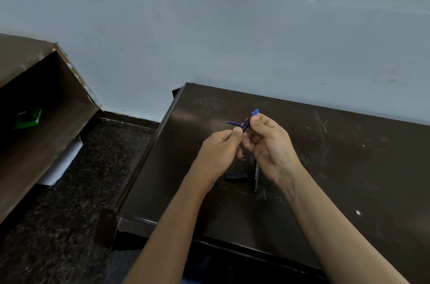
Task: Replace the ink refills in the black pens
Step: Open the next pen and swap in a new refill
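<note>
Above the tabletop's (325, 167) middle, both hands pinch one blue-tipped refill piece (246, 123): left hand (221, 151) closed low, right hand (267, 142) near the tip; pull straight, without bending

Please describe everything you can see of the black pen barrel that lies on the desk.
The pen barrel is a slim black tube, apparently plastic, with small pale lettering along its side. It lies flat on the dark desk, pointing roughly toward the person. Its far end is hidden behind the right hand. A black cap lies just beside it.
</note>
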### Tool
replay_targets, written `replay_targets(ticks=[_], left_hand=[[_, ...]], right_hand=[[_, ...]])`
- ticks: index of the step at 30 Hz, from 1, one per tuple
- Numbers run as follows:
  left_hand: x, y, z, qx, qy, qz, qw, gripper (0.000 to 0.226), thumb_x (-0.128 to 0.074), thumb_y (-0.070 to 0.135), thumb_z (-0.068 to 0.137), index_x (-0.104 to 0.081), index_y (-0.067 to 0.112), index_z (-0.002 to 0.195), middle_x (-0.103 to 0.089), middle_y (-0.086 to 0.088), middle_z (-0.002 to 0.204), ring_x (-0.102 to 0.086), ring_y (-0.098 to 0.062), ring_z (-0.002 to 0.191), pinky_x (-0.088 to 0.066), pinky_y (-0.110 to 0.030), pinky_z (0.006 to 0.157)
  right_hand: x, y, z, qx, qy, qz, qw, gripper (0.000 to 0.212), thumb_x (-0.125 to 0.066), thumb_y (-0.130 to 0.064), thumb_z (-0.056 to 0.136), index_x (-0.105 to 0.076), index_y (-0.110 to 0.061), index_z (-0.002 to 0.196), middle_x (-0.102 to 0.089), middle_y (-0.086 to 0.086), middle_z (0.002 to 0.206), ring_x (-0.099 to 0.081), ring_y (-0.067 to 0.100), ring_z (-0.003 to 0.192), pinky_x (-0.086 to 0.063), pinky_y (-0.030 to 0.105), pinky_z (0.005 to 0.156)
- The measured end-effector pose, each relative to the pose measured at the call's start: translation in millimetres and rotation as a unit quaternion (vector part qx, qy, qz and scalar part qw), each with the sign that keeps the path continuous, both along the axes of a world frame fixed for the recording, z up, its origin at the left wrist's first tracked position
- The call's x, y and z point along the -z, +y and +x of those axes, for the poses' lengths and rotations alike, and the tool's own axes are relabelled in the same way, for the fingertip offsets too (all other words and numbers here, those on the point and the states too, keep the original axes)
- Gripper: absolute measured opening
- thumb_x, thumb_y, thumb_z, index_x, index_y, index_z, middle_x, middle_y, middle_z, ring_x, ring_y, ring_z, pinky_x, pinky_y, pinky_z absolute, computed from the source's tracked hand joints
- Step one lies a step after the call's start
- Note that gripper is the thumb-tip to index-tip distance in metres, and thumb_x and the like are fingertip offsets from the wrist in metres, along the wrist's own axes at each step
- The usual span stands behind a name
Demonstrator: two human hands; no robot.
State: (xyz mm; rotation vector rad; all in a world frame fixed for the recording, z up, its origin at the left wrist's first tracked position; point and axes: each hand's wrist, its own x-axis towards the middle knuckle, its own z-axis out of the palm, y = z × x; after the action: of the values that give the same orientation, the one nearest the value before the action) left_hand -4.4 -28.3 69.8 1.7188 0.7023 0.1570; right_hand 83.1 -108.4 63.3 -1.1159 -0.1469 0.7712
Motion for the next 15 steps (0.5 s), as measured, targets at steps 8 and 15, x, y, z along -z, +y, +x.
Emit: replay_targets(ticks=[8, 15], left_hand=[[1.7, -0.6, 0.7, 0.005, 0.005, 0.001, 1.0, 0.045, -0.034, 0.039, 0.1, -0.058, 0.026, 0.063, -0.052, 0.006, 0.059, -0.043, -0.003, 0.054, -0.032, -0.023, 0.057], [3.2, -0.4, 1.6, 0.005, 0.002, 0.003, 1.0, 0.044, -0.034, 0.036, 0.1, -0.059, 0.024, 0.066, -0.052, 0.007, 0.059, -0.043, -0.003, 0.053, -0.032, -0.023, 0.057]], right_hand=[[2.2, 2.8, -2.1, -0.003, 0.003, 0.0, 1.0, 0.013, -0.057, -0.021, 0.093, -0.059, -0.009, 0.09, -0.062, 0.006, 0.078, -0.058, 0.013, 0.062, -0.052, 0.024, 0.053], [0.7, 1.9, 0.3, 0.0, 0.03, 0.014, 0.999, 0.02, -0.044, -0.012, 0.099, -0.061, -0.008, 0.11, -0.072, 0.007, 0.099, -0.068, 0.018, 0.087, -0.05, 0.026, 0.061]])
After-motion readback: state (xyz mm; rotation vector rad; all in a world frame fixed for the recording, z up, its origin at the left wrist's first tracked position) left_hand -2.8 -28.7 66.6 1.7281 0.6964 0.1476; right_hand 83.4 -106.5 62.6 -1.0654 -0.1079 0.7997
